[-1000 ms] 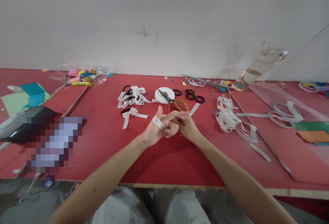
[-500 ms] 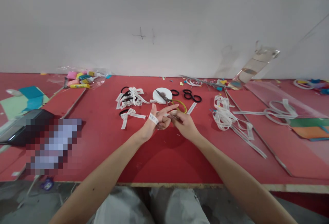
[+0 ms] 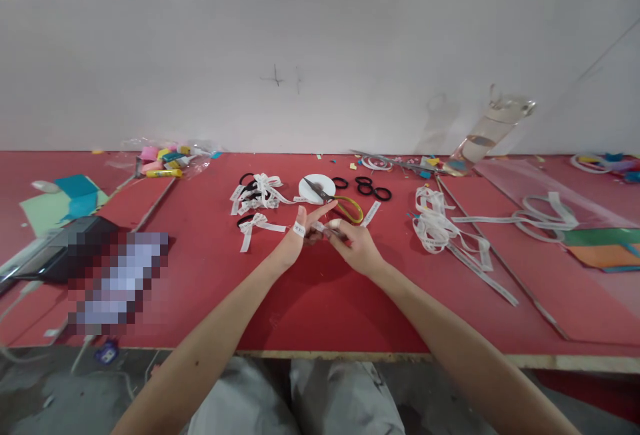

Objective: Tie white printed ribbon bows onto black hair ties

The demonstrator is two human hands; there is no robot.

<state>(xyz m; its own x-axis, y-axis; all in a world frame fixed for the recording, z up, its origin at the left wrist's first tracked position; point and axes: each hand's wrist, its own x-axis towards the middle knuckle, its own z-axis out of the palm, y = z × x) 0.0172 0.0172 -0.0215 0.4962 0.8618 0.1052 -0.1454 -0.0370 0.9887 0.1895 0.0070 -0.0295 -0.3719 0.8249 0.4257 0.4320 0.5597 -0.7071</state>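
Note:
A white printed ribbon (image 3: 299, 229) is looped round the thumb of my left hand (image 3: 295, 242). That hand has its index finger stretched to the right and its other fingers curled in on the ribbon. My right hand (image 3: 359, 247) meets it at the fingertips, pinching a part of the ribbon, and a white strip shows over its index finger. Just beyond the hands lie scissors (image 3: 350, 210) with yellow handles, partly on a white ribbon roll (image 3: 326, 184). To the left rest black hair ties with white ribbon bows (image 3: 257, 222).
Plain black hair ties (image 3: 383, 194) and a cut ribbon piece (image 3: 371, 213) lie beyond my right hand. A tangled ribbon heap (image 3: 431, 228) sits further right. A clear bottle (image 3: 487, 135) leans on the white partition (image 3: 320, 68). A blurred-out phone-like object (image 3: 120, 282) lies left on the red table (image 3: 330, 308).
My right hand has turned and shifted slightly, and white ribbon now shows over its index finger. The left hand's curled fingers have drawn further out of sight. The view has tilted up a little.

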